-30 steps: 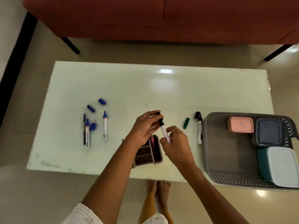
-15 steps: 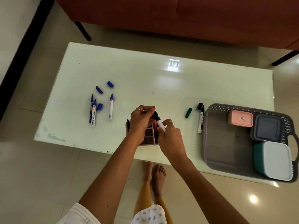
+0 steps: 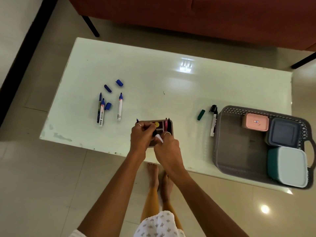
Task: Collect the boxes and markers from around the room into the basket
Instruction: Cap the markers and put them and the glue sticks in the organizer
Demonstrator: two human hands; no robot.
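My left hand (image 3: 142,135) and my right hand (image 3: 168,147) meet over a small brown organizer tray (image 3: 171,124) near the table's front edge. Both hold one white marker (image 3: 159,138): the right hand grips its barrel, the left hand pinches its black cap end. The grey basket (image 3: 239,151) stands at the right with a pink box (image 3: 255,121), a dark grey box (image 3: 283,132) and a teal box (image 3: 289,166) inside. A black marker (image 3: 213,124) lies by the basket's left wall. Blue markers (image 3: 119,106) lie at the left.
A loose green cap (image 3: 201,114) lies left of the black marker, and blue caps (image 3: 107,88) lie among the blue markers. The pale green table (image 3: 162,79) stands before a red sofa (image 3: 205,17). My bare feet (image 3: 159,177) show below the table's front edge.
Both hands have come down and closer together over the organizer tray, the marker now held lower. The camera has tilted, so the table sits lower in view.
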